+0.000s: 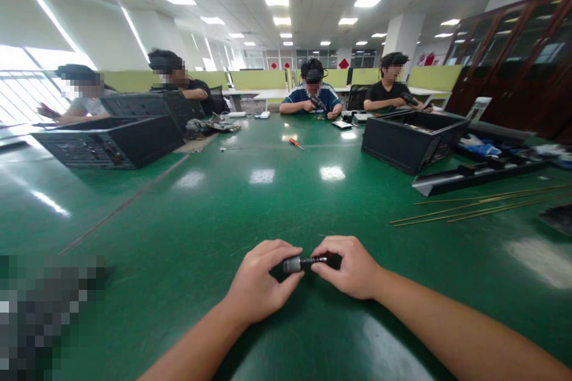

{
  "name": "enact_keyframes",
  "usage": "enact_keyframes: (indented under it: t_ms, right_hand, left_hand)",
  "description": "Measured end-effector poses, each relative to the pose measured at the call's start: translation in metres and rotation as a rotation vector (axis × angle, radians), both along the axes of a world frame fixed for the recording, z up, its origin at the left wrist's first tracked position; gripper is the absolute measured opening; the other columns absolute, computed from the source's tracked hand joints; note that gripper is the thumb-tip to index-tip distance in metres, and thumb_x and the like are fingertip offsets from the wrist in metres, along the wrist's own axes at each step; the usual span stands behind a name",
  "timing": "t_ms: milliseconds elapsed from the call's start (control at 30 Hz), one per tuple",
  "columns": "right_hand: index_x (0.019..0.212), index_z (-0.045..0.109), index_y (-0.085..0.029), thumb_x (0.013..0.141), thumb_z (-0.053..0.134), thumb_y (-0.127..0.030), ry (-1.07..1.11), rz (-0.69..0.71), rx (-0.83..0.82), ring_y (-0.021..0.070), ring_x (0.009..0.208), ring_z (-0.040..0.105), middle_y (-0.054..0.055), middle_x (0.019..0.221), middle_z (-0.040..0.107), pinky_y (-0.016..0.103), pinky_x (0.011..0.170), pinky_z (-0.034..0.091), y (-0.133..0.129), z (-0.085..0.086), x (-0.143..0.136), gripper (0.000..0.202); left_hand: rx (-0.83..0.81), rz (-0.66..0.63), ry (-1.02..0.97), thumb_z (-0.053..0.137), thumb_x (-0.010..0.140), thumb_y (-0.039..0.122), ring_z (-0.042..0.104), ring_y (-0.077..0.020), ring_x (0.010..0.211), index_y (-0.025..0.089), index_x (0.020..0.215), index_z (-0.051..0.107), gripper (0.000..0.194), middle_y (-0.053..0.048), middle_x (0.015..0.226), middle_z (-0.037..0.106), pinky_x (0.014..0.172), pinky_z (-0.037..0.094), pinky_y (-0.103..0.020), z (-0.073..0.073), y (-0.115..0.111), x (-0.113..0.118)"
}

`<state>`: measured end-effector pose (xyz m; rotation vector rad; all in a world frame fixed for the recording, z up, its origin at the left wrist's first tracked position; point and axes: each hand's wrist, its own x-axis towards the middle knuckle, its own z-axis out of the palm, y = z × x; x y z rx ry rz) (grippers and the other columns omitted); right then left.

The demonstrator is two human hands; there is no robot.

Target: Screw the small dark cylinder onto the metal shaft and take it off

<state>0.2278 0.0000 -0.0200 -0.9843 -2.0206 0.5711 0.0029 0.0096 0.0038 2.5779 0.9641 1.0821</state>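
Just above the green tabletop [268, 214], a small dark cylindrical part [292, 265] with a thin ribbed shaft [315, 260] lies level between my hands. My left hand [263, 280] grips the thick grey-black body between thumb and fingers. The thumb and forefinger of my right hand [351, 266] are pinched on the thin shaft, which points to the right. Part of the shaft's far end is hidden by the right fingers.
Black computer cases [107, 140] stand at the far left, and another open case [411, 137] at the right. An orange screwdriver [294, 143] lies mid-table. Thin brass rods [473, 208] and a black metal rail [473, 175] lie right. Several people sit across the table.
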Motion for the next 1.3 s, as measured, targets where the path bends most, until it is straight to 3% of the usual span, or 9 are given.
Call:
enact_keyframes:
  t_ms: [1300]
  right_hand:
    - [0.087,0.069,-0.019,0.082,0.066,-0.020,0.028,-0.039,0.012,0.0173,0.071,0.065,0.003,0.077,0.070,0.029,0.070,0.049,0.0024,0.0014,0.0049,0.006]
  left_hand:
    - [-0.052,0.048,-0.008,0.071,0.077,0.022,0.070,-0.0185,0.083,0.021,0.103,0.071,0.026,-0.006,0.094,0.073,0.078,0.058,-0.031,-0.0008,0.0026,-0.0039]
